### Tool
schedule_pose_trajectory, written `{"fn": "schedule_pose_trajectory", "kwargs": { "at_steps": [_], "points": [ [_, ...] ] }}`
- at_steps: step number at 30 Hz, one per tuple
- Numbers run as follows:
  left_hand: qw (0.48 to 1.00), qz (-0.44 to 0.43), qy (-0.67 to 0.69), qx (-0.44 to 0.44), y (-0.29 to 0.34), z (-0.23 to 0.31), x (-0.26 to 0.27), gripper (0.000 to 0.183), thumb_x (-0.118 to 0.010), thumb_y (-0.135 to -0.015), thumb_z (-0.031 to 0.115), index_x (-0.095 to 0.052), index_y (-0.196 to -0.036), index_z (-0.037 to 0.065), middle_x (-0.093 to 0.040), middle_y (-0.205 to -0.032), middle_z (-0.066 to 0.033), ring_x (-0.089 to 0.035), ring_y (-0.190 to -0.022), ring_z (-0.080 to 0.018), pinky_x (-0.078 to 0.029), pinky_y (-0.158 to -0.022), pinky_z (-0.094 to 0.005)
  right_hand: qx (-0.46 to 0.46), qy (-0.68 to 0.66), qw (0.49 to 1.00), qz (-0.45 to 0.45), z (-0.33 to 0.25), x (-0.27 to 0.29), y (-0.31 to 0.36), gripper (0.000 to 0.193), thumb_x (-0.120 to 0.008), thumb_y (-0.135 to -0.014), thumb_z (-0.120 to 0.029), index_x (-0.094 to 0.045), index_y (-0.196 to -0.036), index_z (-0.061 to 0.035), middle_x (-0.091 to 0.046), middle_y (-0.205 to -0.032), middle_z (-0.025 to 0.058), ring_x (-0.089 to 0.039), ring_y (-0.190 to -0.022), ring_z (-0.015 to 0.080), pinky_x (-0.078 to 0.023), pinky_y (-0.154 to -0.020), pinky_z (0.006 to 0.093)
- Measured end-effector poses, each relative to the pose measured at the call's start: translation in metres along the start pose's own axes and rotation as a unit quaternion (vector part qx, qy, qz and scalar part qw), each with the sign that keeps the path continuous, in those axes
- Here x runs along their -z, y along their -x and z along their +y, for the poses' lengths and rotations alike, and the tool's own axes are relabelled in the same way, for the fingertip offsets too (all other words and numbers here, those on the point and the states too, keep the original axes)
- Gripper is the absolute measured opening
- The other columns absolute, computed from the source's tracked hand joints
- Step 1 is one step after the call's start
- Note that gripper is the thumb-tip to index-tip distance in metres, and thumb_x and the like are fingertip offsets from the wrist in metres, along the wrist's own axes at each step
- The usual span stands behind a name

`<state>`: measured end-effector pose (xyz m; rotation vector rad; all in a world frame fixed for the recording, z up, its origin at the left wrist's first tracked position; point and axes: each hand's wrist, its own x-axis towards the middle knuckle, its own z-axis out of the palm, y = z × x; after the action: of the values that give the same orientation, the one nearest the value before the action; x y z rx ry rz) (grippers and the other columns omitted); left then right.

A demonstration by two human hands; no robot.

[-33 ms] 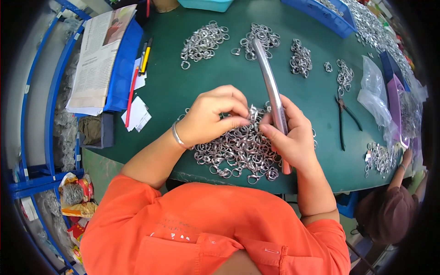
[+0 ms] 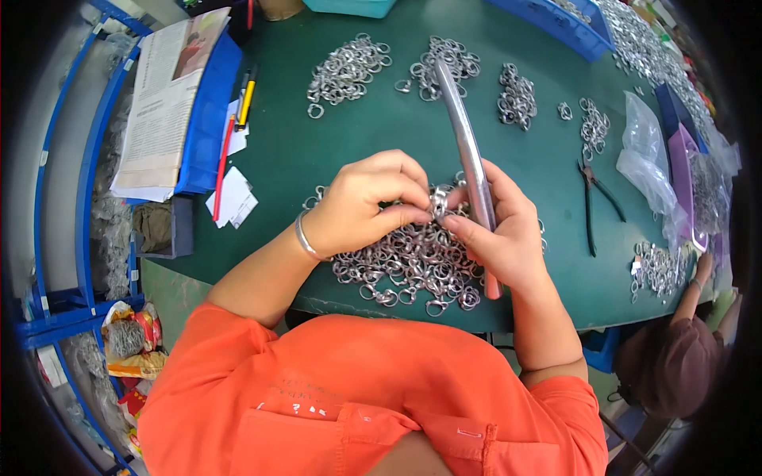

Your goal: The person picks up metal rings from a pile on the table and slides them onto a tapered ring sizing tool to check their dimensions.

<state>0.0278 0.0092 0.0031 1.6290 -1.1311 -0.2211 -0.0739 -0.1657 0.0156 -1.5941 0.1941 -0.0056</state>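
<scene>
Between the fingertips of my left hand (image 2: 373, 194) is a silver ring (image 2: 439, 201). The thumb and a finger of my right hand (image 2: 502, 222) also touch this ring. My right hand is closed round a tapered metal ring mandrel (image 2: 463, 127), whose thin end points away from me and whose reddish handle end comes out below my palm. Beneath both hands spreads a large pile of silver rings (image 2: 413, 266), partly hidden by them. A metal bangle (image 2: 302, 236) circles my left wrist.
Smaller ring piles (image 2: 349, 70) lie across the far side of the green table (image 2: 286, 151). Pliers (image 2: 589, 198) and a plastic bag (image 2: 644, 151) lie at right. A blue bin (image 2: 210, 119) with newspaper stands left, by pens (image 2: 247, 99). Another person (image 2: 663, 361) sits at lower right.
My right thumb and finger have closed in on the ring in my left fingertips and now touch it. The mandrel stays in my right hand; the whole view has shifted slightly.
</scene>
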Motion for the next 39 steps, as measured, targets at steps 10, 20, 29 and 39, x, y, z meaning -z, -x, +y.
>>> {"fn": "schedule_pose_trajectory", "kwargs": {
  "at_steps": [10, 20, 29, 39],
  "points": [
    [0.998, -0.051, 0.031, 0.001, 0.0, 0.001, -0.003, 0.022, -0.076, -0.063, 0.003, -0.063, -0.08, -0.001, -0.06, -0.081, -0.0084, -0.058, -0.073, -0.0183, -0.046, -0.064, -0.0268, 0.009, -0.085, 0.996, -0.011, 0.002, -0.001, -0.002, 0.058, -0.062, -0.075, 0.006, -0.038, -0.128, -0.0015, -0.057, -0.087, 0.0028, -0.052, -0.06, 0.0041, -0.043, -0.049, 0.0164],
    [0.998, -0.024, 0.046, 0.044, 0.002, 0.0, -0.006, 0.019, -0.073, -0.064, -0.002, -0.064, -0.08, -0.001, -0.061, -0.079, -0.0089, -0.059, -0.071, -0.0176, -0.047, -0.064, -0.0257, -0.01, -0.084, 0.996, 0.0, 0.002, -0.002, -0.003, 0.057, -0.062, -0.076, 0.005, -0.039, -0.128, -0.0023, -0.056, -0.084, 0.0015, -0.052, -0.063, 0.0038, -0.043, -0.051, 0.0157],
    [0.999, -0.018, 0.035, 0.008, 0.002, 0.003, -0.004, 0.017, -0.073, -0.065, -0.002, -0.065, -0.079, 0.0, -0.061, -0.077, -0.0084, -0.059, -0.068, -0.0175, -0.046, -0.059, -0.0257, 0.006, -0.01, 1.0, -0.012, 0.011, -0.003, -0.003, 0.055, -0.063, -0.074, 0.004, -0.043, -0.125, -0.0022, -0.058, -0.084, 0.0018, -0.055, -0.073, 0.0068, -0.046, -0.062, 0.0204],
    [0.996, 0.004, -0.055, -0.073, 0.003, 0.007, -0.004, 0.019, -0.074, -0.062, -0.001, -0.064, -0.078, 0.001, -0.058, -0.074, -0.0088, -0.057, -0.065, -0.0197, -0.045, -0.054, -0.0263, 0.007, 0.011, 1.0, -0.018, 0.011, -0.003, -0.003, 0.053, -0.061, -0.074, 0.003, -0.045, -0.124, -0.0025, -0.059, -0.084, 0.0025, -0.057, -0.075, 0.0092, -0.048, -0.068, 0.0225]
  ]
}}
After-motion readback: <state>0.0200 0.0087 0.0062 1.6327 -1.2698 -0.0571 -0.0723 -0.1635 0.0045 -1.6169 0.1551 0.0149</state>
